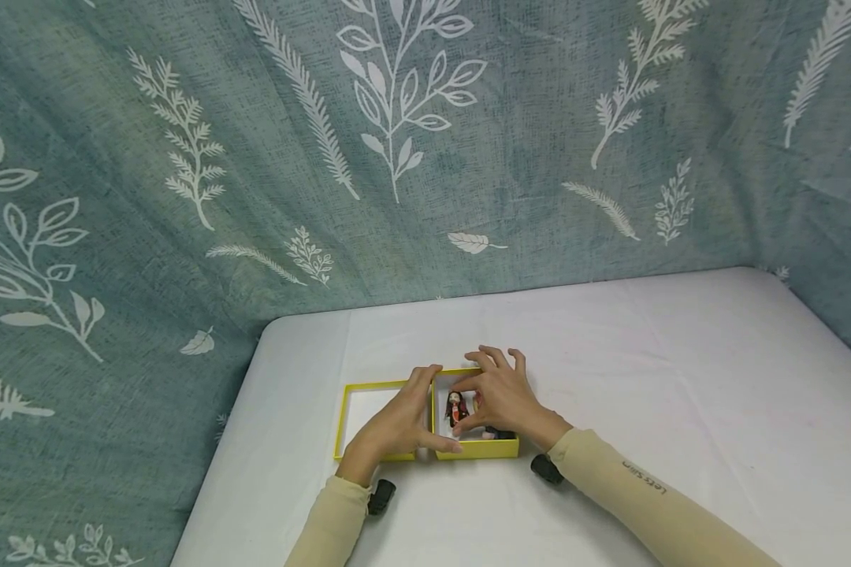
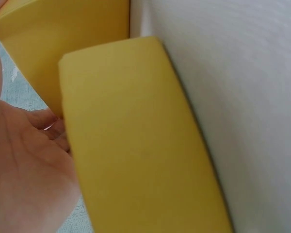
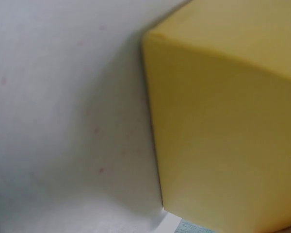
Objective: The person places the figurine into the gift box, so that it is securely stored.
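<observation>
In the head view, a yellow box (image 1: 477,450) with a white inside stands on the table. My left hand (image 1: 395,429) spans its left side and grips it, fingers at the back corner and thumb over the front edge. Inside is a small dark-haired figurine (image 1: 456,408) in red and black. My right hand (image 1: 507,398) reaches into the box and pinches this figurine lengthwise, index fingertip at its head and thumb at its feet. Behind the thumb and index, another figurine (image 1: 477,402) shows partly. A dark piece (image 1: 498,433) lies in the front right corner, mostly covered.
A shallower yellow lid (image 1: 340,421) with a white inside lies left of the box, partly under the left hand. A white cloth (image 1: 645,378) covers the table. Patterned green fabric (image 1: 525,197) hangs behind it.
</observation>
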A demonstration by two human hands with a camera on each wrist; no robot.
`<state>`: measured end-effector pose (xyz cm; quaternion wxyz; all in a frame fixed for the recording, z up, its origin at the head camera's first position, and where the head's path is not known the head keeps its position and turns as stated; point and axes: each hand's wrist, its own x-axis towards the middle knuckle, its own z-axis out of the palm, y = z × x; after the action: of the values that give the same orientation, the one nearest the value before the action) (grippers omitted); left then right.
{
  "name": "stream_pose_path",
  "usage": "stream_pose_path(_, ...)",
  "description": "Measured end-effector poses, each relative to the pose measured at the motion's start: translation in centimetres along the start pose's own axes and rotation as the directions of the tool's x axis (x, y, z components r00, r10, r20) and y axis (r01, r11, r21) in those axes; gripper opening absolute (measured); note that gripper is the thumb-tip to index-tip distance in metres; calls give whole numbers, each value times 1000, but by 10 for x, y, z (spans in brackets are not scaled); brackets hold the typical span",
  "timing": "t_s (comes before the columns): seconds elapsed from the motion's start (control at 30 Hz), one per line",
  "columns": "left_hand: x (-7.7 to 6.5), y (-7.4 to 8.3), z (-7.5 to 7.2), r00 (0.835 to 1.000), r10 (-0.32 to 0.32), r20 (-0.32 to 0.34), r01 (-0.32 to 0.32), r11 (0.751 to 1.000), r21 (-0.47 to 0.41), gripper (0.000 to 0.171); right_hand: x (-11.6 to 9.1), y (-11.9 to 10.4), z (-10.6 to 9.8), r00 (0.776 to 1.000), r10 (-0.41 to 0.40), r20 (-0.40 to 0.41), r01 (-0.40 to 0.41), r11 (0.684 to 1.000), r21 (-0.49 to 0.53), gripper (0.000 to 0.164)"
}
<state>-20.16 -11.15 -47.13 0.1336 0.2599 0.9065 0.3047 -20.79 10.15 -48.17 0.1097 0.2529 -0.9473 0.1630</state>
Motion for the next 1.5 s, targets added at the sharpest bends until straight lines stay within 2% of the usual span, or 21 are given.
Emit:
stream_pose_path(0.43,0,0,0,1000,3,2,-3,1000,3,125,1,0,-1,999,20,34,-20,1000,-2,65)
stream_pose_path(0.97,0,-1,2,1000,-5,-6,5,1000,16,125,1,0,1,999,38,14,-38,999,24,61)
stream_pose_path(1.23,1,-2,1,1000,7,-8,-7,1000,30,125,1,0,1,998,53,22,-53,999,5,61)
stream_pose_path(1.5,2,-3,1,1000,2,-6,-2,1000,12,126,2,1,1,998,58,16,-58,998,8,62)
